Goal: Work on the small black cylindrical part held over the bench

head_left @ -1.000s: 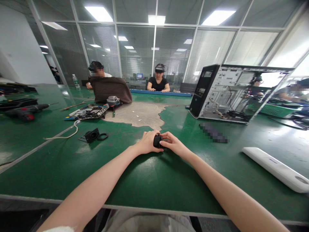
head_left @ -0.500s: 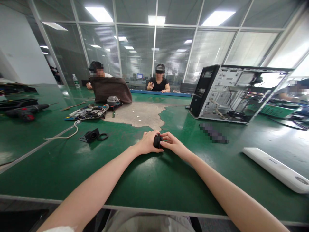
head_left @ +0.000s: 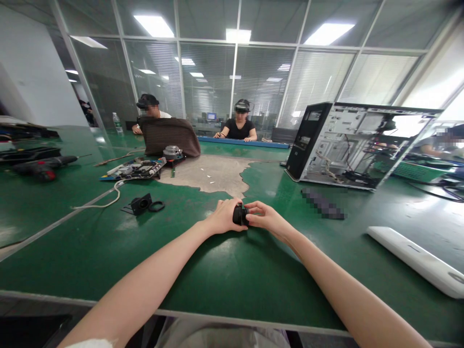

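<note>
In the middle of the green table, my left hand (head_left: pixel 226 216) is wrapped round a small black round part (head_left: pixel 238 214). The fingertips of my right hand (head_left: pixel 264 216) pinch the right side of the same part, where a narrower dark piece shows between the two hands. Its finer details are too small to make out. To the left on the table lie a black square bracket-like piece (head_left: pixel 140 205) and a black ring (head_left: pixel 157 206), close together.
An open computer case (head_left: pixel 311 142) stands at the right. Near it are a dark pixelated object (head_left: pixel 322 204) and a long white device (head_left: pixel 416 261). A circuit board (head_left: pixel 136 169), a drill (head_left: pixel 47 166) and a brown box (head_left: pixel 170 137) are at the left. Two people sit opposite.
My right hand has shifted slightly right, and more of the part shows between my hands. The view has tilted a little. The person opposite has lowered a hand to the table.
</note>
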### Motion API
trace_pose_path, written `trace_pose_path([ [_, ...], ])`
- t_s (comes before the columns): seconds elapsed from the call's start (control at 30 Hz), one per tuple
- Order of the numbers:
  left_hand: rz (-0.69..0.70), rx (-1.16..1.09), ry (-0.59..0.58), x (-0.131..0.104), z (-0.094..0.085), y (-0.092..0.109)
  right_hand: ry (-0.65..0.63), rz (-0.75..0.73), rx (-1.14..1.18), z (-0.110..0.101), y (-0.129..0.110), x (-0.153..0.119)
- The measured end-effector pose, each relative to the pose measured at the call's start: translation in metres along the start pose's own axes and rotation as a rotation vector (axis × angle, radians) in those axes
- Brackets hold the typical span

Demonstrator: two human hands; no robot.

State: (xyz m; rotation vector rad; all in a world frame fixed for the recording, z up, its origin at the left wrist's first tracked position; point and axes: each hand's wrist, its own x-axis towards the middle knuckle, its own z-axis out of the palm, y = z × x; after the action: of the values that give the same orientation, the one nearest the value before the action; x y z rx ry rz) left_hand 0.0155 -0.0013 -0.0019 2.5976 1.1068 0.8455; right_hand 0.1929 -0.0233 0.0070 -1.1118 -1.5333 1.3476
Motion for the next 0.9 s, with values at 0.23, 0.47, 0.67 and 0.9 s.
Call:
trace_pose_path([
  [0.23, 0.019, 0.023, 0.019, 0.001, 0.007, 0.000, 0.028, 0.012, 0.035, 0.014, 0.007, 0.007],
  [0.47, 0.007, 0.019, 0.016, 0.000, 0.005, 0.002, 0.096, -0.213, -0.201, 0.019, 0.011, -0.002],
  [0.67, -0.009, 0.007, -0.004, 0.000, 0.003, 0.004, 0.086, -0.304, -0.265, 0.026, 0.006, -0.011],
  [0.9, -0.002, 0.012, 0.012, 0.000, 0.004, 0.002, 0.111, -0.287, -0.193, 0.025, 0.013, -0.003],
])
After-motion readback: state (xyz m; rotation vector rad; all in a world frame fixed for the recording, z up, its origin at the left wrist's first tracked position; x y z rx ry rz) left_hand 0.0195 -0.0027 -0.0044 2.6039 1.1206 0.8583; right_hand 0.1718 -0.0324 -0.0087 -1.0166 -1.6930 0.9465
